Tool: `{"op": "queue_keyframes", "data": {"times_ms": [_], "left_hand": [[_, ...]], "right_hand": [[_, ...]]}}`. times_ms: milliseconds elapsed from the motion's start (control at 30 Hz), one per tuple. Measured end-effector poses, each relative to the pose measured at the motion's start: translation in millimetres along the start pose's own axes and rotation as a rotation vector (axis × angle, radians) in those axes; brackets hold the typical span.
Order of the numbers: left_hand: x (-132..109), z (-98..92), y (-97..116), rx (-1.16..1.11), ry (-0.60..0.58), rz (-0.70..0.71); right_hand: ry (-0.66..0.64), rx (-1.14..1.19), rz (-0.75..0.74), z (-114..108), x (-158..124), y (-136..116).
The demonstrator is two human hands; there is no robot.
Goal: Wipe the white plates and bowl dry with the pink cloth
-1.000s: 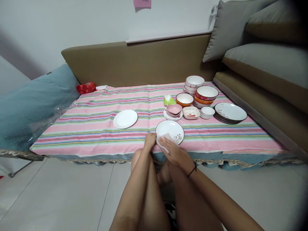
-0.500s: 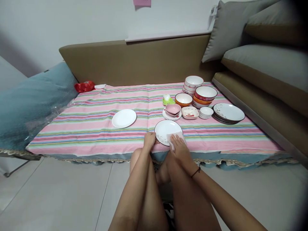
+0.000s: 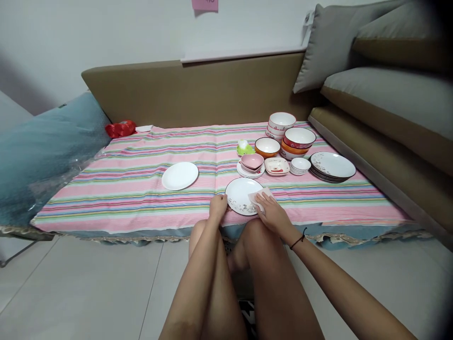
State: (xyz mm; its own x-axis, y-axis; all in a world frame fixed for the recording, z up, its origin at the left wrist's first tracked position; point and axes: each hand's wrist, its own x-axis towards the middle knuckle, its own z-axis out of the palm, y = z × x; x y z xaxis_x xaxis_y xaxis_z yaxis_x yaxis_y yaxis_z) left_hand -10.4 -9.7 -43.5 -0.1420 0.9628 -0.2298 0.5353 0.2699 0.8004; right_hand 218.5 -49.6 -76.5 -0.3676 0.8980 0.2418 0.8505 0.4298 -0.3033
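Observation:
A white plate with a floral rim (image 3: 240, 193) lies at the near edge of the striped cloth (image 3: 141, 198). My left hand (image 3: 217, 208) pinches the plate's near left rim. My right hand (image 3: 271, 211) presses a white wipe (image 3: 260, 195) onto the plate's right side, fingers closed over it. A black band circles my right wrist.
A plain white plate (image 3: 180, 175) lies to the left. Behind stand a pink heart dish on saucers (image 3: 252, 163), stacked bowls (image 3: 295, 139), small saucers (image 3: 300, 165) and a plate stack (image 3: 332, 166). A blue cushion (image 3: 42, 151) is at left, sofa cushions (image 3: 389, 89) at right.
My right hand and the wipe slid from the plate's near left part across to its right side. The plate turned, its floral pattern now near me. My left hand kept its hold.

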Motion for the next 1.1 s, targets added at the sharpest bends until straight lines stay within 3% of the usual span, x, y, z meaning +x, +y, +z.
{"op": "queue_keyframes", "data": {"times_ms": [167,333,433,633,767,900,1100], "left_hand": [[-2.2,2.5,-3.1,-0.068,-0.010,0.039],[3.6,3.9,-10.3,-0.034,0.006,0.106],[5.6,3.3,-10.9,-0.017,0.039,0.147],[3.5,3.0,-5.6,-0.078,0.013,0.185],[3.0,2.7,-3.9,-0.181,-0.031,0.154],[5.2,0.5,-5.9,-0.254,-0.104,0.092],[7.3,-2.9,-7.6,-0.115,0.038,0.221]], "right_hand": [[0.003,0.038,0.049,13.6,23.1,-20.1],[-0.018,0.201,-0.152,15.7,15.6,-49.0],[-0.011,0.205,-0.229,8.6,2.4,-45.2],[-0.044,-0.031,-0.006,-0.8,1.6,-6.4],[-0.036,-0.031,0.085,9.6,23.3,-11.5],[-0.019,0.167,-0.047,25.4,39.5,-42.7],[-0.080,0.359,-0.265,15.6,28.6,-68.9]]}}
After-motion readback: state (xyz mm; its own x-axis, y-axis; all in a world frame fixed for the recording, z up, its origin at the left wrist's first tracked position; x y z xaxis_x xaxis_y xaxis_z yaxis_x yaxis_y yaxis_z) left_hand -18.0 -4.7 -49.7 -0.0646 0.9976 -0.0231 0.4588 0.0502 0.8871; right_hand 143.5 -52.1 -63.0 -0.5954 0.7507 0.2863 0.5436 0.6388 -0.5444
